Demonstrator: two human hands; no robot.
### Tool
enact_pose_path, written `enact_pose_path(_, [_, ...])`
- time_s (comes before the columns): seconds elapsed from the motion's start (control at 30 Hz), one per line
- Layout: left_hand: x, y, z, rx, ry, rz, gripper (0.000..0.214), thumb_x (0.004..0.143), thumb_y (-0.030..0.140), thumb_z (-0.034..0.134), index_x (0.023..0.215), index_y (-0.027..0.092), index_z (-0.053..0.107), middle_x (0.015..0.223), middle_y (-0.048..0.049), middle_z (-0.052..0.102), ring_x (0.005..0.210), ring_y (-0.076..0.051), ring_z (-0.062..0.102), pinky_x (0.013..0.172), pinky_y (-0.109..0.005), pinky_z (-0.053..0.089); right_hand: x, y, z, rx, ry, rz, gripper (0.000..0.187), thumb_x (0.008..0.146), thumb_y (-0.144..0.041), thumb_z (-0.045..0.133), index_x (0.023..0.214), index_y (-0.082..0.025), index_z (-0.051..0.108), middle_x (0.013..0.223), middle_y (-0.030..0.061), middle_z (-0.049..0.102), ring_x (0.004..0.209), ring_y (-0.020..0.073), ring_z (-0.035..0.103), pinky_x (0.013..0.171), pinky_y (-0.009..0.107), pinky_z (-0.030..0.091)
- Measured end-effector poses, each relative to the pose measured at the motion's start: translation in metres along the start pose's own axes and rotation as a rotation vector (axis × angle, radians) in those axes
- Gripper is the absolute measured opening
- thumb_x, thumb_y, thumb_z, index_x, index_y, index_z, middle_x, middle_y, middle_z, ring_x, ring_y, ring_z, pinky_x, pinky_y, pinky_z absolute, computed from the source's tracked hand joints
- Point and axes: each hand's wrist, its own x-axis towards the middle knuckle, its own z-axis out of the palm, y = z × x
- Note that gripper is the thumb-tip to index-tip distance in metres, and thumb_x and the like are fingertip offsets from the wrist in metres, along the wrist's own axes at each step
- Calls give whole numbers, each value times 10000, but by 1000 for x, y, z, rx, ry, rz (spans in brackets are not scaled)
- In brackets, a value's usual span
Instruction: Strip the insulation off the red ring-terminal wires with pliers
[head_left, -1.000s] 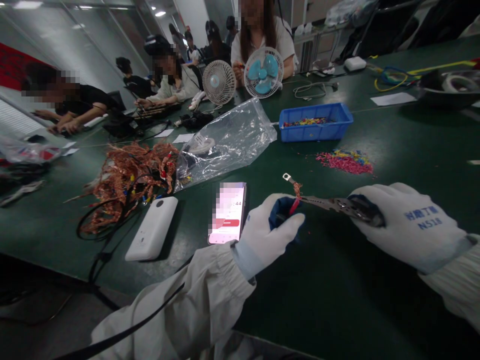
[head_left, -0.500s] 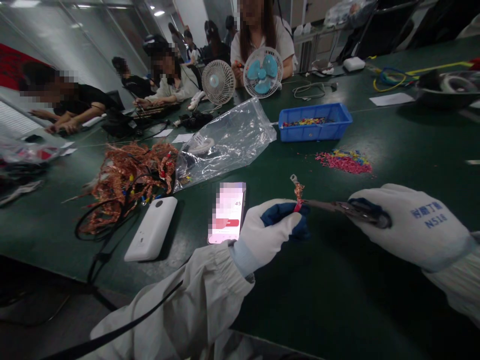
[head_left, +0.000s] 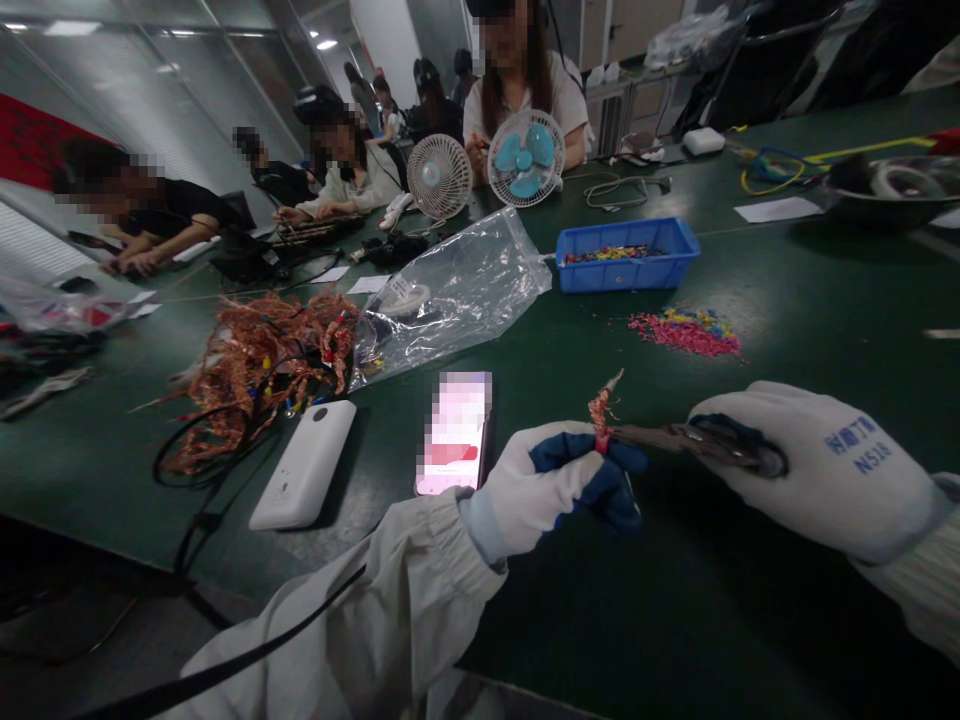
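My left hand (head_left: 559,482), in a white glove with blue fingertips, pinches a short copper wire piece (head_left: 601,408) with red insulation and a metal lug at its tip. The wire stands upright above my fingers. My right hand (head_left: 817,465), also gloved, is closed round the handles of a pair of wire strippers (head_left: 686,440). The tool's jaws meet the wire just above my left fingertips. Both hands hover over the dark green table (head_left: 750,600).
A phone (head_left: 454,432) and a white power bank (head_left: 304,466) lie left of my hands. Behind them are a heap of copper wire (head_left: 262,360), a clear plastic bag (head_left: 457,285), a blue bin (head_left: 626,257) and a pile of coloured insulation bits (head_left: 686,332). Several people sit across the table with two small fans (head_left: 525,155).
The wire piece has turned from lying sideways to standing upright in my left fingers. Both hands have shifted slightly lower and to the right, with the strippers still at the wire.
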Motion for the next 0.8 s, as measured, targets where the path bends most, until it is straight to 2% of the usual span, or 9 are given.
enact_pose_path(0.1, [1,-1,-1,-49,-86,-47,573,773,665,866,957,136,745,728,-45,689,660,-191,712,649,-339,613,-2,1,2,1,-6,-25,261,869,-444,550,862,-267,741,774,44,727,688,231,652,610,391,518])
enact_pose_path(0.23, [3,-4,-1,-173,-222,-93,523,771,640,881,900,161,712,654,-5,619,567,-152,644,529,-278,538,-5,-5,1,29,4,-16,240,880,-402,538,878,-252,725,809,60,727,728,237,652,664,410,527])
enact_pose_path(0.37, [2,-5,0,-224,-232,-86,496,783,611,886,909,168,701,647,9,610,542,-141,630,530,-279,548,-5,-4,4,60,22,-36,268,909,-427,521,896,-253,724,830,64,739,749,241,657,677,415,527])
enact_pose_path(0.43, [2,-5,0,-190,-157,-45,498,808,594,875,968,154,706,692,-4,647,578,-144,656,561,-283,568,-4,0,6,56,28,-43,292,912,-462,519,892,-259,728,822,61,745,735,240,661,652,406,522])
enact_pose_path(0.57, [0,-3,0,-4,151,19,502,793,498,917,1080,145,703,896,-44,734,753,-160,716,696,-300,613,0,6,4,12,33,34,275,868,-437,529,872,-256,737,812,61,754,739,251,675,649,415,525])
enact_pose_path(0.63, [-1,-1,-1,146,268,31,458,816,426,904,1139,164,713,1012,-57,759,841,-172,728,753,-306,619,2,5,1,-11,2,104,284,842,-444,524,851,-255,736,816,68,760,752,266,682,651,429,531])
enact_pose_path(0.7, [-2,2,0,301,323,39,372,863,374,855,1156,181,732,1056,-56,772,908,-189,735,794,-317,622,4,2,-2,-26,-30,161,309,828,-467,511,849,-256,736,848,77,772,778,282,691,657,444,539])
enact_pose_path(0.8, [-4,6,1,476,339,79,261,917,355,779,1114,183,763,998,-46,780,907,-197,736,818,-329,618,5,-3,-4,-33,-53,215,330,807,-481,495,859,-258,732,898,89,781,818,296,696,669,459,545])
